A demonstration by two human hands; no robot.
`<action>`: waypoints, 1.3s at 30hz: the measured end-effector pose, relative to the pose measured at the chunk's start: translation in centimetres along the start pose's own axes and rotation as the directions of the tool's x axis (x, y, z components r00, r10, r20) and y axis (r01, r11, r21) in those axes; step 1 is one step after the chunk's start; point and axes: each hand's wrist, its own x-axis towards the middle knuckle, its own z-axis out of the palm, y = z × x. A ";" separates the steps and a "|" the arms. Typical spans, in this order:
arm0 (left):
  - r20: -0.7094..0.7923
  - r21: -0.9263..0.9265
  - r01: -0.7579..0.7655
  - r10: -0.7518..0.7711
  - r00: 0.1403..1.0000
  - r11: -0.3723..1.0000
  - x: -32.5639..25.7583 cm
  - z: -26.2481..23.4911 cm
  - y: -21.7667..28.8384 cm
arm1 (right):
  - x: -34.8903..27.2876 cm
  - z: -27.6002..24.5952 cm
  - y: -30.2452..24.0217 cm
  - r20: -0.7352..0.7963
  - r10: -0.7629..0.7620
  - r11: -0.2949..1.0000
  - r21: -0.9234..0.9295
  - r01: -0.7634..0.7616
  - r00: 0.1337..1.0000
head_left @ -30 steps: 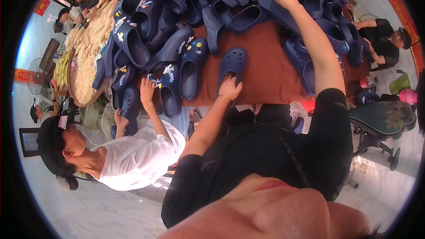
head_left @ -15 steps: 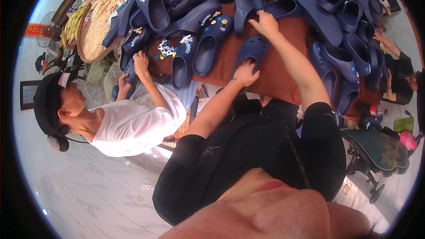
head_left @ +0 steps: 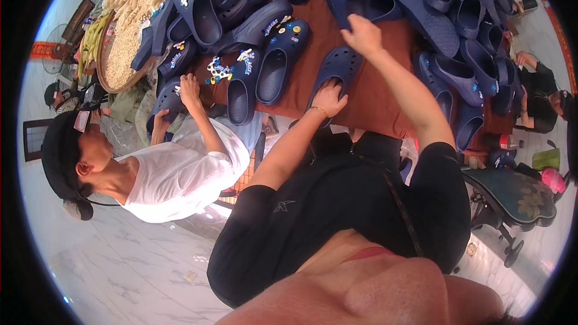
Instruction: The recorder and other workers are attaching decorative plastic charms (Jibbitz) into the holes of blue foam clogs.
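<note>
the left hand (head_left: 328,97) lay flat, fingers spread, pressing the heel of a navy clog (head_left: 337,72) that sat alone on the brown counter (head_left: 373,93), near its front edge. the right hand (head_left: 362,34) was raised just beyond it, fingers loosely curled; whether it pinched anything could not be told. the likely risk was the clog sliding off the near edge under an uneven push. the piled clogs (head_left: 457,30) to the right could also tumble if the forearm brushed them, and a co-worker's hand (head_left: 190,90) worked near on the left.
</note>
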 end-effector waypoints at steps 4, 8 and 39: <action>-0.036 -0.002 0.010 -0.010 0.999 1.000 -0.3 0.5 -0.5 | 3.8 -6.9 4.9 -0.103 0.071 0.953 -0.286 -0.098 0.992; 0.021 -0.002 0.041 -0.041 0.999 0.999 0.1 0.4 -0.1 | 8.9 -13.1 8.4 -0.397 0.157 0.773 -0.520 -0.363 0.904; 0.030 0.000 0.020 -0.020 0.999 1.000 0.0 0.0 0.6 | 11.5 -18.2 12.5 -0.278 0.551 0.734 -0.287 -0.616 0.786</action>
